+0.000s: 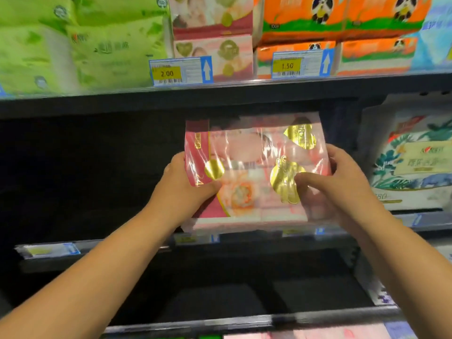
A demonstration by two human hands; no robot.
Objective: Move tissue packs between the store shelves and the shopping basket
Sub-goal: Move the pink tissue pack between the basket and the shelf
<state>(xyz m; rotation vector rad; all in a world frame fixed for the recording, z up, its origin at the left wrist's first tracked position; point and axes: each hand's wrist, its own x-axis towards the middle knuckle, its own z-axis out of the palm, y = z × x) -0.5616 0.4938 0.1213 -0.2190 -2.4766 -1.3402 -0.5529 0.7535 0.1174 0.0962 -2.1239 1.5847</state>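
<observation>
Head camera, looking forward and down at store shelving. A person holds a pink tissue pack (254, 172) in both hands, just above the front rail of the middle shelf (122, 245), at the mouth of the dark bay over that shelf. The pack stands upright and a little tilted, and its glossy wrap catches the light.

The left hand (181, 189) grips the pack's left edge, thumb pressed on the front and fingers hidden behind. The right hand (342, 182) grips the right edge, thumb on the front and fingers curled round the side.

On the level above the middle shelf sit green packs (73, 45), matching pink packs (212, 28) and orange packs (342, 20). At the right end of the middle shelf stands a white floral pack (411, 162). No basket is in view.

The step looks like a transfer at the shelf. Whether the pack is going in or coming out cannot be told. Placing it would call for sliding it level into the bay and then loosening both grips. Taking it would call for drawing it back clear of the rail.
</observation>
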